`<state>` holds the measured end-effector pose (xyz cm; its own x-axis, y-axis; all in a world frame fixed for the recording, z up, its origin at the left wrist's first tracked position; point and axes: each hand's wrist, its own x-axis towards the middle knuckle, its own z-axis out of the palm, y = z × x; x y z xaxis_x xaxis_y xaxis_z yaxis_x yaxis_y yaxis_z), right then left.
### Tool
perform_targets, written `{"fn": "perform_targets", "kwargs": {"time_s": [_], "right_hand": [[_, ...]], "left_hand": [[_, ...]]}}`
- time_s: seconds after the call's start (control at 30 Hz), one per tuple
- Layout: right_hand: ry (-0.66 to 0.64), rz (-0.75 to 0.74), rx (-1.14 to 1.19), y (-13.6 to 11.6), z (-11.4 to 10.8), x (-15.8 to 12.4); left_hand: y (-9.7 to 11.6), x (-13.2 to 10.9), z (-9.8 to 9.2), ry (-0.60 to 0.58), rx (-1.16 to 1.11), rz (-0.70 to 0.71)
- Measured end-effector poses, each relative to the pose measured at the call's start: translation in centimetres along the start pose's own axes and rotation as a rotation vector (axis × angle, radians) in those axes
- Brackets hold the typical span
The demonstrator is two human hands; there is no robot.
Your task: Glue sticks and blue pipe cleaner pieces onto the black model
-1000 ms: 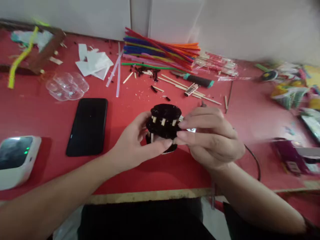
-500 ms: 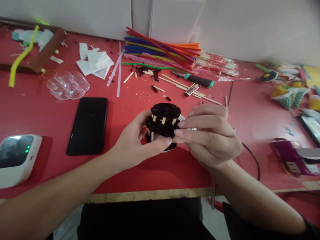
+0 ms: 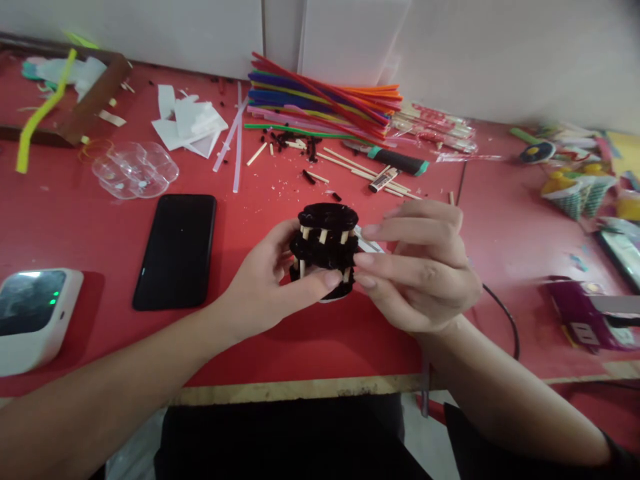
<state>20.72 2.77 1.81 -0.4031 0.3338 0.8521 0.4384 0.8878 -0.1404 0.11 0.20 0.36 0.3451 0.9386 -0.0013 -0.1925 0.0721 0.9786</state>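
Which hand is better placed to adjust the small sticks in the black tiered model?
Probably the right. The left hand wraps the black tiered model from the left and steadies it; the right hand only touches its side with extended fingertips, free to move.

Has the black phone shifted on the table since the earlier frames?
No. The black phone lies in the same spot, same gap to the clear plastic tray and white device.
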Motion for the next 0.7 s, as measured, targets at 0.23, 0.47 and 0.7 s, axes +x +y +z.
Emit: {"fn": "perform_targets", "kwargs": {"time_s": [0.23, 0.47, 0.7], "right_hand": [[-0.056, 0.099, -0.058, -0.33, -0.05, -0.21], [-0.098, 0.152, -0.004, -0.66, -0.04, -0.30], [-0.144, 0.201, -0.029, -0.75, -0.17, -0.16]], "left_hand": [[-0.02, -0.09, -0.18, -0.036, -0.012, 0.019], [-0.20, -0.14, -0.31, -0.031, 0.002, 0.005], [-0.12, -0.11, -0.18, -0.026, 0.001, -0.012]]}}
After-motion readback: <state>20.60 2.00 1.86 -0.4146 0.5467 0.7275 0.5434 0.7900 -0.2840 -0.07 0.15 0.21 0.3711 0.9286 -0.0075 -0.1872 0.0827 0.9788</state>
